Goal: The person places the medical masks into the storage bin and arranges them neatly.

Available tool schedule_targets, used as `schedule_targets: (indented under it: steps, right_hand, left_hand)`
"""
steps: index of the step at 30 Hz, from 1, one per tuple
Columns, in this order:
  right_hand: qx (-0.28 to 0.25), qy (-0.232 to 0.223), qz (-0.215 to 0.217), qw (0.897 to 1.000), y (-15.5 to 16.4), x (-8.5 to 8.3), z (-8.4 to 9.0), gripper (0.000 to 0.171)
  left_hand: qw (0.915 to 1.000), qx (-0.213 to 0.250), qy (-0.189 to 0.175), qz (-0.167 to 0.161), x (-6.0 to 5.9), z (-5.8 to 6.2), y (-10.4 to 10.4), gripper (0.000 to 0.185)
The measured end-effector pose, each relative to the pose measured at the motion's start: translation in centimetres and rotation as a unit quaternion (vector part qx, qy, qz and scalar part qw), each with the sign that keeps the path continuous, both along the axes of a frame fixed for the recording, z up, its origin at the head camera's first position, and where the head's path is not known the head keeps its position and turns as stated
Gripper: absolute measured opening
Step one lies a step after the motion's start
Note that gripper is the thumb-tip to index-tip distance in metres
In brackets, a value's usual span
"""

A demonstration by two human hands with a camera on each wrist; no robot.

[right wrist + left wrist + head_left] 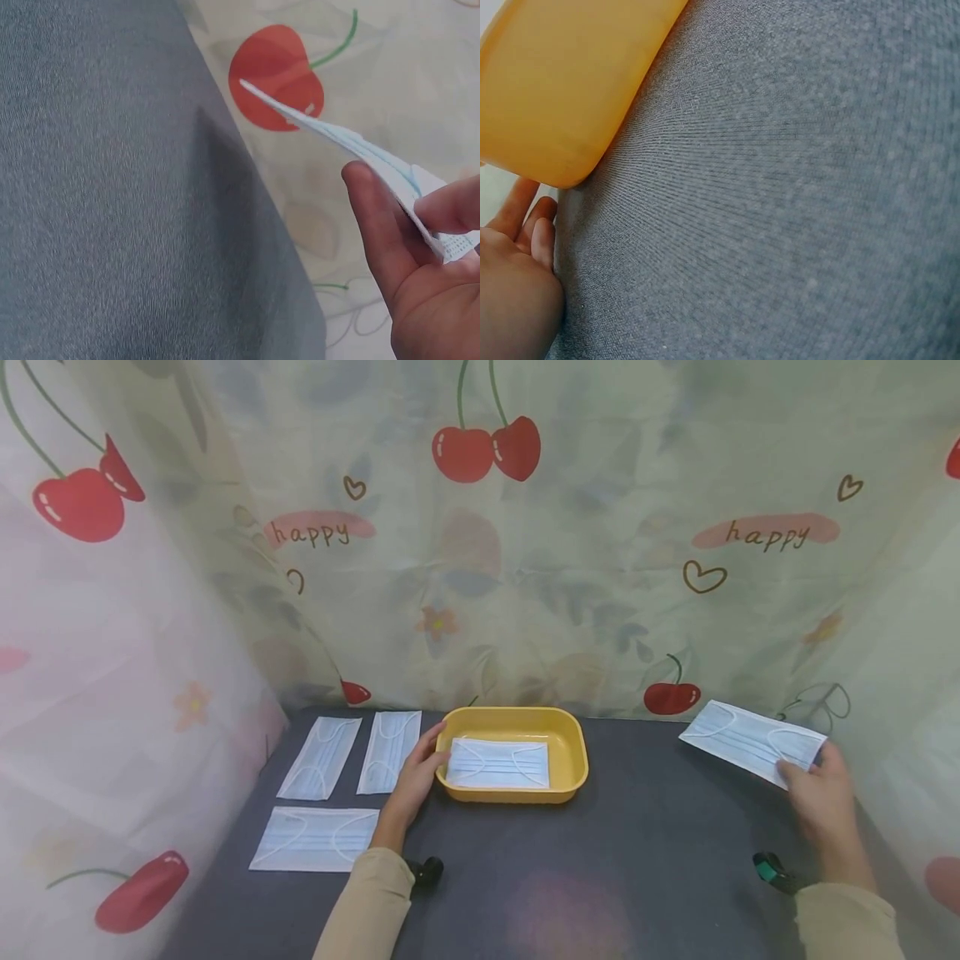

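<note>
Five masks show from the head view, and the one I care about, the raised mask (752,742), hangs above the grey table (645,860) at its right edge, well apart from the yellow tray (573,752). My right hand (821,797) pinches only its near corner, so I judge it could droop or slip free. Its long axis runs left to right, far end tilted up. My left hand (415,781) rests relaxed against the tray's left rim.
</note>
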State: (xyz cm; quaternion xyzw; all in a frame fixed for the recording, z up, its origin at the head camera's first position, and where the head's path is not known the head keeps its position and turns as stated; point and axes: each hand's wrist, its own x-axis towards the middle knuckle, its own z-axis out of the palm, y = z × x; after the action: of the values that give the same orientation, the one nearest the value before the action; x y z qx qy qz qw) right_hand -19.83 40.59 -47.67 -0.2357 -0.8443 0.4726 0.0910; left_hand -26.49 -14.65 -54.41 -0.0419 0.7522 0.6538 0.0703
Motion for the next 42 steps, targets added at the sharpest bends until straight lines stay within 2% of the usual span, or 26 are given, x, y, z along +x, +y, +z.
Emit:
schedule_targets:
  steps: [5,12,22,27,33,36,39,42]
  right_hand:
    - [-0.006,0.032,0.022,0.999,-0.9,0.0,0.4,0.063]
    - [-0.047,0.059,0.063,0.995,-2.2,0.0,1.4,0.067]
    - [-0.035,0.058,0.094,0.993,-3.3,-0.5,3.2,0.069]
    - [-0.051,0.079,0.113,0.989,-4.0,-0.6,3.9,0.069]
    - [-0.029,0.095,0.138,0.985,-5.0,-0.8,4.5,0.07]
    - [-0.047,0.102,0.152,0.982,-5.4,-0.9,4.5,0.071]
    - [-0.096,0.112,0.162,0.976,-5.7,-0.9,4.5,0.073]
    - [-0.113,0.113,0.172,0.972,-6.2,-0.9,4.6,0.074]
  left_hand:
    - [1.0,-0.001,-0.003,-0.001,0.1,0.1,0.1,0.054]
    - [1.0,0.008,0.001,-0.005,0.1,0.0,0.0,0.054]
    - [1.0,0.001,-0.002,0.0,0.1,0.0,-0.1,0.052]
    - [1.0,0.0,-0.002,-0.002,0.1,0.1,-0.1,0.052]
    - [1.0,0.007,0.003,-0.004,0.2,0.2,-0.2,0.052]
    - [0.9999,0.01,0.004,-0.002,0.2,0.2,-0.2,0.052]
    - [0.9999,0.01,0.005,-0.003,0.2,0.2,-0.2,0.052]
    - [0.9999,0.011,0.007,-0.003,0.2,0.1,-0.1,0.052]
